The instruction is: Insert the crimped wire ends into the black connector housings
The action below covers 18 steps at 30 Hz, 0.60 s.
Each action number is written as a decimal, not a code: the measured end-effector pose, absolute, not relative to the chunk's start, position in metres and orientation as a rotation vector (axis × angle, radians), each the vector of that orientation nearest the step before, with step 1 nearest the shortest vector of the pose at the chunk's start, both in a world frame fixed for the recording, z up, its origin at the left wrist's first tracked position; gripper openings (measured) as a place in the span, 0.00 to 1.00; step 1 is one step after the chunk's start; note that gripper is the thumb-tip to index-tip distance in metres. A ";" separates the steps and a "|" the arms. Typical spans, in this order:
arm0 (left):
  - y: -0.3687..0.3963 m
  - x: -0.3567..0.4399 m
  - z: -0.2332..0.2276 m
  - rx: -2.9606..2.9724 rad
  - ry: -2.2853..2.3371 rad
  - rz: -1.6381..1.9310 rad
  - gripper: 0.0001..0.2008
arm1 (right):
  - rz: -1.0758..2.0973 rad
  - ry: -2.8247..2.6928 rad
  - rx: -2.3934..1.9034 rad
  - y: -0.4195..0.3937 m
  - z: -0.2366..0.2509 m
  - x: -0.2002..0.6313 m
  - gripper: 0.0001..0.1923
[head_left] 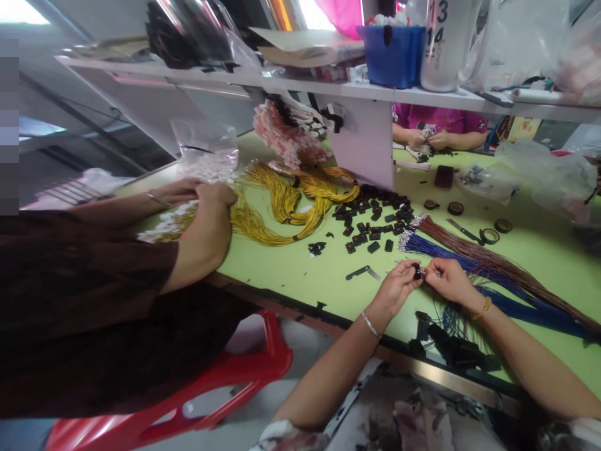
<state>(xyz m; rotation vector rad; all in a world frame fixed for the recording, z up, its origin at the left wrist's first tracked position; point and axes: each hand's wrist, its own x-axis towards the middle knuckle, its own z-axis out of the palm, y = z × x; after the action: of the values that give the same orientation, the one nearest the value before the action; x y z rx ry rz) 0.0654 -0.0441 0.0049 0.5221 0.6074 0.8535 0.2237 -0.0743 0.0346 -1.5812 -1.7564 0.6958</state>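
Note:
My left hand (398,288) pinches a small black connector housing (417,271) just above the green table's near edge. My right hand (448,280) meets it from the right, its fingertips closed on the end of a thin wire at the connector. Below the two hands hang several blue wires (453,316) that end in finished black connectors (457,351) at the table's edge. A bundle of blue wires (516,300) and a bundle of brown wires (493,260) lie to the right of my right hand. A pile of loose black housings (373,219) lies further back.
A co-worker on a red stool (197,388) at the left handles yellow wires (282,213) with both hands (206,194). Another person's hands (429,139) work across the table. Tape rolls (489,235), plastic bags (549,175) and a white shelf (328,88) with a blue bin (392,55) lie beyond.

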 end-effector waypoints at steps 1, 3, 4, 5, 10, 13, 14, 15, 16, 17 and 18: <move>-0.044 0.065 0.005 0.527 0.608 0.853 0.11 | 0.689 -1.765 -1.586 -0.074 0.035 0.224 0.09; -0.045 0.065 0.007 0.539 0.610 0.853 0.12 | 0.674 -1.793 -1.595 -0.075 0.036 0.223 0.08; -0.045 0.065 0.007 0.547 0.615 0.856 0.13 | 0.662 -1.806 -1.602 -0.075 0.037 0.222 0.08; -0.046 0.065 0.007 0.557 0.628 0.859 0.14 | 0.647 -1.820 -1.608 -0.075 0.039 0.221 0.08; -0.047 0.065 0.005 0.637 0.760 0.868 0.18 | 0.444 -1.996 -1.570 -0.077 0.043 0.215 0.08; -0.046 0.064 0.006 0.614 0.776 0.859 0.18 | 0.334 -2.141 -1.479 -0.077 0.043 0.217 0.08; -0.046 0.064 0.007 0.594 0.774 0.862 0.18 | 0.335 -2.156 -1.458 -0.076 0.042 0.218 0.08; -0.045 0.064 0.008 0.578 0.774 0.867 0.17 | 0.351 -2.152 -1.449 -0.076 0.041 0.218 0.08; -0.045 0.064 0.008 0.569 0.776 0.871 0.17 | 0.370 -2.135 -1.455 -0.076 0.040 0.218 0.08; -0.045 0.065 0.009 0.572 0.781 0.875 0.18 | 0.385 -2.111 -1.472 -0.076 0.039 0.218 0.08; -0.045 0.065 0.009 0.585 0.791 0.881 0.18 | 0.392 -2.089 -1.497 -0.077 0.037 0.216 0.08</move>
<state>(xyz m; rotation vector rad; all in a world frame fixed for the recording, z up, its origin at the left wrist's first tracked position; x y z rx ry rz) 0.0650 -0.0449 0.0086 0.5847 0.7911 0.8813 0.2163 -0.0767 0.0371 -1.4973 -2.0892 0.3919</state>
